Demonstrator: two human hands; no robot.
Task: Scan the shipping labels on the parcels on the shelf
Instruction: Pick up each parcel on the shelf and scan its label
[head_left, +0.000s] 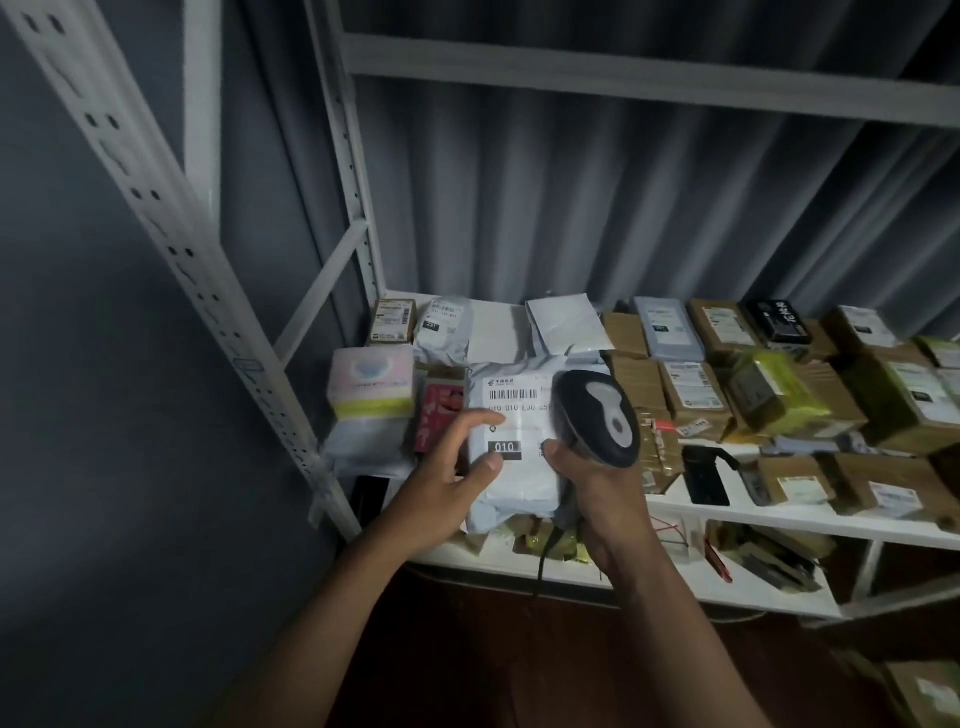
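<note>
Fingers (483, 415) of the left hand (441, 486) lie straight, steadying a grey mail bag (514, 457) on the shelf (779, 512); the right hand (602, 499) grips a scanner (597, 415) just right of them. Aiming squarely at the barcode (511, 393) above the fingertips should read best. Labelled cartons (696, 395) crowd the shelf beyond.

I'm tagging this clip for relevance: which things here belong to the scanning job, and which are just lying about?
In the job: barcode scanner gripped by the right hand; grey mailer bag with its shipping label, steadied by the left hand.

Lying about: tissue pack; black device; pink box.
</note>
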